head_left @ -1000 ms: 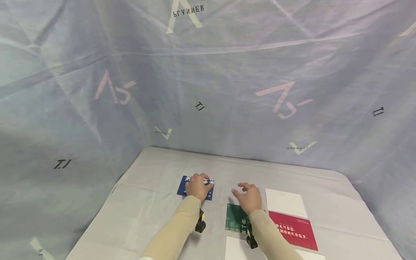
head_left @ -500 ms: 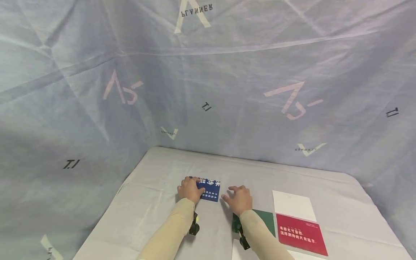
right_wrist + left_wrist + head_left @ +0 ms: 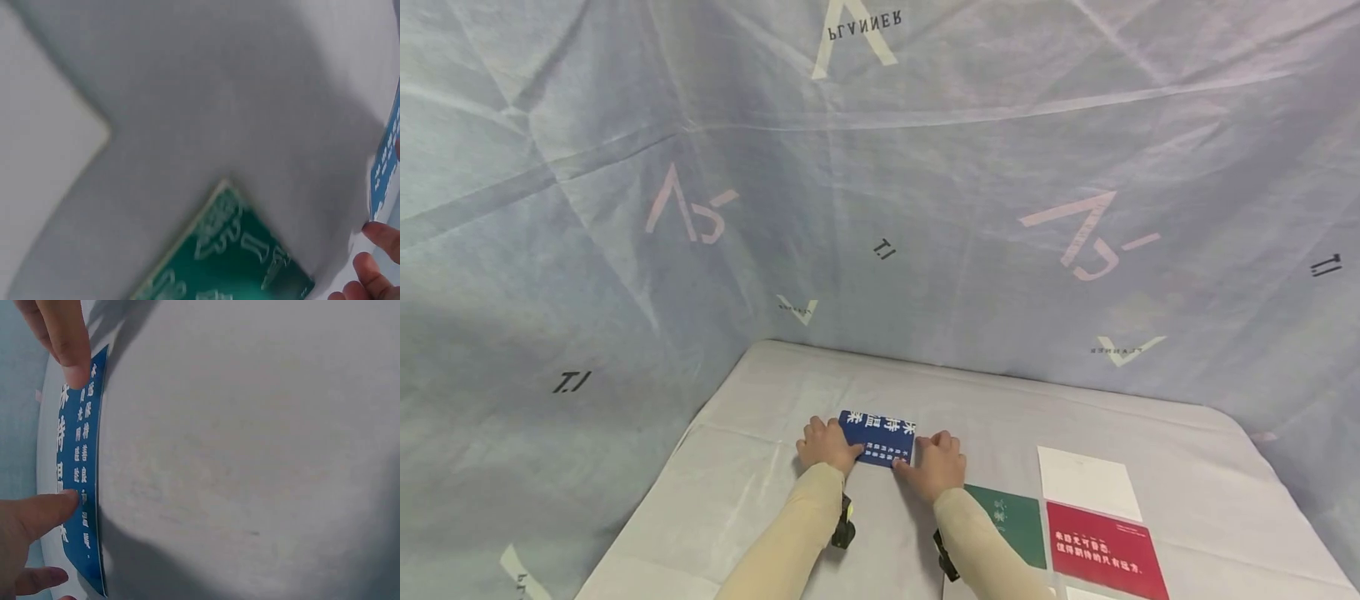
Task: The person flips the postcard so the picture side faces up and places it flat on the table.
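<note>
A blue card with white characters (image 3: 880, 433) lies on the white-covered table, between my two hands. My left hand (image 3: 826, 446) is at its left side; in the left wrist view the left thumb (image 3: 53, 512) rests on its printed face, with other fingers past its end. At the right side is my right hand (image 3: 936, 467), thumb over the near right corner and index finger by the right edge. A right-hand fingertip touches the card's corner in the right wrist view. The hands' undersides are hidden in the head view.
To the right lie a green card (image 3: 1011, 517), a red card (image 3: 1105, 546) and a white card (image 3: 1086, 482). More white cards show partly at the bottom, near the right sleeve (image 3: 988, 550). A hanging grey cloth (image 3: 925, 208) stands behind the table (image 3: 737, 467).
My left hand has slid left off the blue card's middle to its left side. My right hand has moved left from above the green card to the blue card's right edge. The view has shifted slightly.
</note>
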A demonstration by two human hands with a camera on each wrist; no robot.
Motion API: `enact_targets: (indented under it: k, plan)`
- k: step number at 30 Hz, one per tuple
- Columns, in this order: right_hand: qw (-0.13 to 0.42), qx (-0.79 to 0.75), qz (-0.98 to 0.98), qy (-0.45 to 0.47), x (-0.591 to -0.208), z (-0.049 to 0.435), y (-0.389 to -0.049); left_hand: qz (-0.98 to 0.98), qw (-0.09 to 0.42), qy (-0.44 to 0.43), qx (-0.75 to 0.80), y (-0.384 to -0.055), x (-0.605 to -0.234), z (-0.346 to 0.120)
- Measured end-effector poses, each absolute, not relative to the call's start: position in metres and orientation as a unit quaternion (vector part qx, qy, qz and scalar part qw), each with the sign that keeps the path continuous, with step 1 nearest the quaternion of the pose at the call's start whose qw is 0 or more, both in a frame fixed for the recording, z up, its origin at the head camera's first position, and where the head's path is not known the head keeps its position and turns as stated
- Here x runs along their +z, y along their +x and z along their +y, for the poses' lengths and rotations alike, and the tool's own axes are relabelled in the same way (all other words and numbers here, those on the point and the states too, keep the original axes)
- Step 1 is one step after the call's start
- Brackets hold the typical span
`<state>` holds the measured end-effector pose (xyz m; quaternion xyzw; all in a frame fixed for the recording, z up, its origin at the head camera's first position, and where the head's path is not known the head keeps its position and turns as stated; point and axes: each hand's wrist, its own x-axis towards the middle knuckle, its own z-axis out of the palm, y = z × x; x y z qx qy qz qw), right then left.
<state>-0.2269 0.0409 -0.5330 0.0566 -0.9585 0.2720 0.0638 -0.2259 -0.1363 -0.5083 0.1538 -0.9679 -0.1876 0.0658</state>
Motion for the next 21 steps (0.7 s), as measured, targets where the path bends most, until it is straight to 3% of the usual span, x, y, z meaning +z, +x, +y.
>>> enact_targets:
  k: [9,21]
  plan:
    - [0.060,0.273,-0.959,0.050,-0.5387,0.0356,-0.2287,-0.964,0.054,0.168,-0.198,-0.2259,-0.5118,-0.1385]
    - [0.048,0.310,-0.949,0.036,-0.5357,0.0377,-0.2258,-0.948,0.079,0.169,-0.259,-0.2294,-0.5176,-0.1425]
